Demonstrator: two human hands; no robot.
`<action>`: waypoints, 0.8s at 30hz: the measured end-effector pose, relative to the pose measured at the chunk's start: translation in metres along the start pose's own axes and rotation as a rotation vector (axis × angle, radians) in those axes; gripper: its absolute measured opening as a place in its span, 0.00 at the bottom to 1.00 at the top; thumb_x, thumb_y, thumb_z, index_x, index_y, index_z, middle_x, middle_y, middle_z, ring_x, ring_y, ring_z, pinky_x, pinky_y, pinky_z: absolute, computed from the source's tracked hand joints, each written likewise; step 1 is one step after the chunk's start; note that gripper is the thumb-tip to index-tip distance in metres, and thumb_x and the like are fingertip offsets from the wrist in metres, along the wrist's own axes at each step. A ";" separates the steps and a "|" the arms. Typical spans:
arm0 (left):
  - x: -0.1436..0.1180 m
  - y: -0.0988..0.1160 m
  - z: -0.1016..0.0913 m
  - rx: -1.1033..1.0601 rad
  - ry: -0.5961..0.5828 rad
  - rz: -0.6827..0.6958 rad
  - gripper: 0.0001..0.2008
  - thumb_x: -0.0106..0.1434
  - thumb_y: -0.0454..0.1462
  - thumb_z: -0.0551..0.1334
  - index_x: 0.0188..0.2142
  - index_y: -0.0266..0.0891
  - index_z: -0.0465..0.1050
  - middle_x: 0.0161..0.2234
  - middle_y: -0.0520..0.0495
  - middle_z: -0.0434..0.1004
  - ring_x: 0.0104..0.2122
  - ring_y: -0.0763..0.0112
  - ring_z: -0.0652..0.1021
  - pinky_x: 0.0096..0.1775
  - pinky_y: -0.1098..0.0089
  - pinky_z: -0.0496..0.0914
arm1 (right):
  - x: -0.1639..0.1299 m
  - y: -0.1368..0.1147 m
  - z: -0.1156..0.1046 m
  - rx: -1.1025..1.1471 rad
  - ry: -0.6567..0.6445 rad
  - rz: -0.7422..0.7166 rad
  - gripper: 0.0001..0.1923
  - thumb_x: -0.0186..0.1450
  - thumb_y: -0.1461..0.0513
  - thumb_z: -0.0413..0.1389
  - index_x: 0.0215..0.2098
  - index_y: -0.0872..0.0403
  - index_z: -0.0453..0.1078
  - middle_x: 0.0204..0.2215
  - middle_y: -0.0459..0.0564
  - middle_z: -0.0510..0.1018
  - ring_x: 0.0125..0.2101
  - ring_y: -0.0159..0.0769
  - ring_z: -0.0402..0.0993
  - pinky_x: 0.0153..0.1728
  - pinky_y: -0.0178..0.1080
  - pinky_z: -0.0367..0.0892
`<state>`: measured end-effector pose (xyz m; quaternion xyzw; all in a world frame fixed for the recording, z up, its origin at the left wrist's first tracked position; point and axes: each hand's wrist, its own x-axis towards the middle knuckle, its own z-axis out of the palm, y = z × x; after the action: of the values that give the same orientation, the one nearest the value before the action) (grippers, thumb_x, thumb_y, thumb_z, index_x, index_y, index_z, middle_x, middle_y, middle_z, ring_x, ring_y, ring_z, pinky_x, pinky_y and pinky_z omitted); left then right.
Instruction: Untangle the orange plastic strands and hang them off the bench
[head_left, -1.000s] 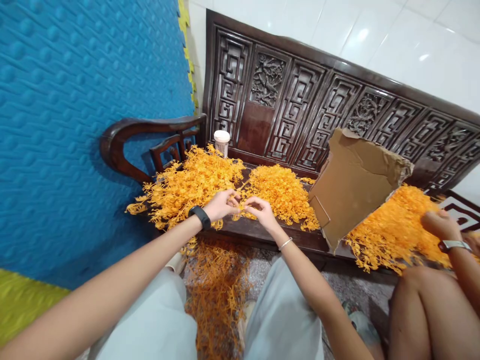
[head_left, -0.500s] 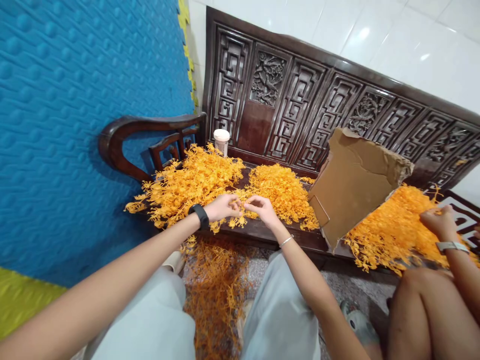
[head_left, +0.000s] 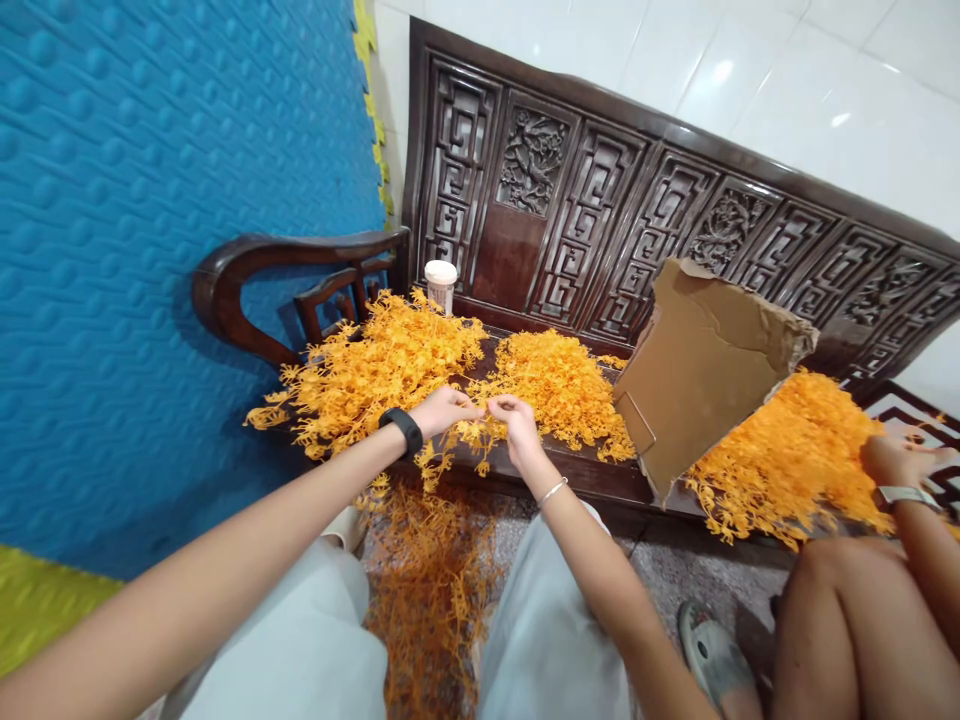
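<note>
Here we hold one orange plastic sprig [head_left: 480, 432] between both hands at the front edge of the wooden bench [head_left: 525, 470]. The left hand [head_left: 442, 410] pinches its left end; the right hand [head_left: 514, 425] pinches the right end, fingertips nearly touching. We judge the step to be pulling the sprig apart. The next move likely calls for a firm grip and a short outward pull. Orange heaps [head_left: 375, 375] lie just behind; a cardboard sheet [head_left: 697, 370] stands to the right.
</note>
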<state>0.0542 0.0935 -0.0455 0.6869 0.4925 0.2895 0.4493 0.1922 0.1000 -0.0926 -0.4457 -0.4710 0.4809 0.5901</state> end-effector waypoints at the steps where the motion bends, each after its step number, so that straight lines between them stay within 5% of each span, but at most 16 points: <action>1: 0.002 0.001 0.002 -0.003 0.031 0.007 0.13 0.42 0.45 0.61 0.14 0.39 0.64 0.07 0.60 0.49 0.12 0.79 0.53 0.19 0.73 0.46 | 0.002 0.002 0.000 0.026 0.043 -0.010 0.11 0.44 0.56 0.58 0.18 0.55 0.65 0.20 0.45 0.70 0.25 0.29 0.64 0.31 0.35 0.60; 8: 0.019 0.007 0.027 -0.033 0.187 0.088 0.11 0.45 0.43 0.58 0.16 0.38 0.61 0.13 0.57 0.58 0.17 0.77 0.60 0.22 0.74 0.53 | 0.027 0.016 -0.010 -0.067 0.340 -0.080 0.15 0.50 0.52 0.53 0.21 0.56 0.66 0.18 0.48 0.71 0.24 0.32 0.66 0.25 0.36 0.60; 14: -0.028 0.017 0.032 -0.025 0.087 0.063 0.13 0.44 0.42 0.58 0.13 0.38 0.59 0.12 0.57 0.56 0.16 0.77 0.59 0.21 0.74 0.52 | 0.064 -0.024 -0.085 -0.191 0.543 -0.212 0.19 0.56 0.50 0.44 0.23 0.56 0.64 0.18 0.49 0.70 0.23 0.34 0.66 0.22 0.37 0.60; 17: -0.064 0.029 0.024 0.061 -0.113 0.162 0.13 0.48 0.43 0.56 0.16 0.37 0.61 0.15 0.56 0.58 0.19 0.76 0.60 0.22 0.75 0.53 | 0.082 -0.054 -0.119 -0.216 0.563 -0.326 0.16 0.53 0.50 0.49 0.25 0.56 0.64 0.24 0.50 0.72 0.29 0.34 0.68 0.28 0.37 0.62; 24: -0.090 0.040 0.008 0.223 -0.136 0.149 0.15 0.52 0.44 0.55 0.15 0.38 0.58 0.15 0.57 0.55 0.18 0.77 0.58 0.21 0.75 0.50 | 0.133 -0.077 -0.128 -0.331 0.414 -0.336 0.16 0.42 0.58 0.61 0.26 0.58 0.64 0.20 0.46 0.71 0.24 0.30 0.68 0.29 0.35 0.63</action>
<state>0.0468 0.0017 -0.0085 0.7852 0.4379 0.2182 0.3797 0.3422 0.2116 -0.0204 -0.5400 -0.4800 0.1925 0.6641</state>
